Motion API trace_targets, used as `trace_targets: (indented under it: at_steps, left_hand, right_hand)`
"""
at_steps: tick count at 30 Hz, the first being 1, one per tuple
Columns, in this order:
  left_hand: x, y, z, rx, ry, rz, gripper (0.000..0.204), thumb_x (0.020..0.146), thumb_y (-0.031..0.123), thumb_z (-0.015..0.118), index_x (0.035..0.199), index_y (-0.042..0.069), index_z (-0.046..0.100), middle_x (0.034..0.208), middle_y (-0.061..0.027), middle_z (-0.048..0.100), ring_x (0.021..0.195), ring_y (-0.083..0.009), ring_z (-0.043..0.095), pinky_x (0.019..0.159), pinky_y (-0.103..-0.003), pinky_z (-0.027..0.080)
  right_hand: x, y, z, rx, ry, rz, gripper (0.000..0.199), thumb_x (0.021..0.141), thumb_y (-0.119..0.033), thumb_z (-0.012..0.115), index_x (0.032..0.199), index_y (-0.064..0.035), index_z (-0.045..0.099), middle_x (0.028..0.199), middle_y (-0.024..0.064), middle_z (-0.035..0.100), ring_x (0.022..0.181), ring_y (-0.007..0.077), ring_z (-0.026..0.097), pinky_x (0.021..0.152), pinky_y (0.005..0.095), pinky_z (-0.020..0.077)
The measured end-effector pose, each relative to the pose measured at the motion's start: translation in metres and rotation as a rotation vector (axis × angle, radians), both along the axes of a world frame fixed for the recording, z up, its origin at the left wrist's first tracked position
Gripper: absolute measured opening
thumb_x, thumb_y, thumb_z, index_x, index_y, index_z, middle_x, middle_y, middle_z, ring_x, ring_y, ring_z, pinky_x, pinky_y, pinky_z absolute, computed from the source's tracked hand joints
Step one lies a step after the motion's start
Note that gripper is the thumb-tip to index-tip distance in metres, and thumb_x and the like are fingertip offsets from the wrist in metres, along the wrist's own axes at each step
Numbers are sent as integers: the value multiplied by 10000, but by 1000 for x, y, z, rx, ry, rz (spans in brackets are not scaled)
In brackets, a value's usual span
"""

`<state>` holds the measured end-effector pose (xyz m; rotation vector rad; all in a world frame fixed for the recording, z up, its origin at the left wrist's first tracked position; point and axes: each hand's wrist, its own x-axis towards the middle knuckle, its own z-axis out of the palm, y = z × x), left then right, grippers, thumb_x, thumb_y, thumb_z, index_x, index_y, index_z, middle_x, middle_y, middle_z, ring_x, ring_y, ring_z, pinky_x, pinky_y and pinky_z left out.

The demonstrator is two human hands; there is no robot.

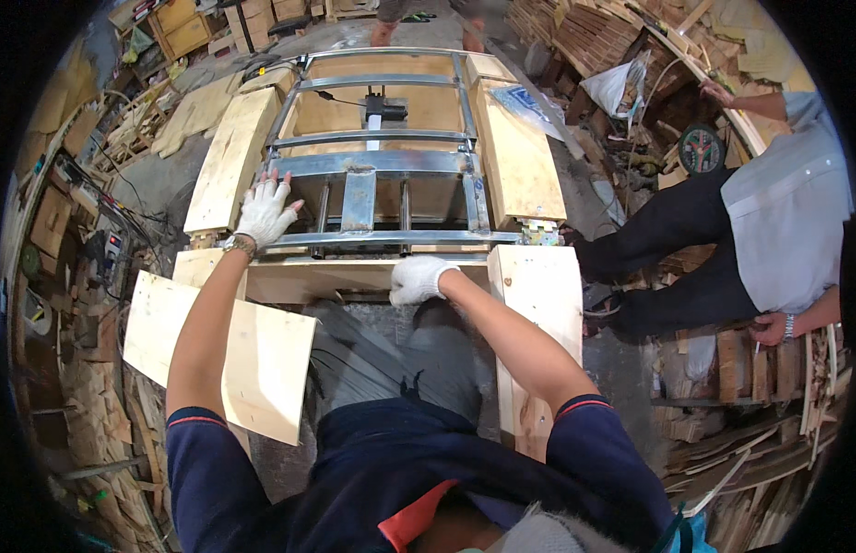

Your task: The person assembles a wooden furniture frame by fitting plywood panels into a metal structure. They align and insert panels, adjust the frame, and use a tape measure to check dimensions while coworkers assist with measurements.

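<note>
A grey metal frame [359,164] with crossbars and rods is set inside a pale wooden box-like structure in front of me. My left hand [269,210], in a white glove with bare fingertips, lies with fingers spread on the frame's left side, near the left wooden side panel [232,166]. My right hand [419,279], also gloved, is closed at the top edge of the near wooden board [326,278]; its curled fingers are partly hidden. A black motor-like unit [387,108] sits farther back in the frame.
Below my left forearm is a loose, tilted wooden panel [262,364]. At right, a wooden side panel [520,157] carries a plastic sheet [523,103]. A person in a light shirt [787,212] stands close on the right. Timber stacks [603,37] and scraps surround the work.
</note>
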<state>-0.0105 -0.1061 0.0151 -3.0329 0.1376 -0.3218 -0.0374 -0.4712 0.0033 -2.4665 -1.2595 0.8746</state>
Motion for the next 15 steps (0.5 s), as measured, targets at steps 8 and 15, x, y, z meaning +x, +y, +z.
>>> trace_targets:
  at_steps: [8,15]
  left_hand:
    - [-42,-23,10,-197,-412,-308,263,911,306,719,920,73,597,906,-123,584,933,-358,598,845,-476,496]
    - [-51,-23,20,-38,32,-422,731,811,774,650,847,44,686,792,-180,714,800,-417,717,732,-517,566]
  right_hand:
    - [-20,-40,95,241,-72,-421,357,906,-350,672,884,1,731,754,199,668,698,274,661,727,412,530]
    - [18,-189,120,283,-437,-879,274,956,-268,643,990,-9,728,744,30,660,641,91,590,583,290,465]
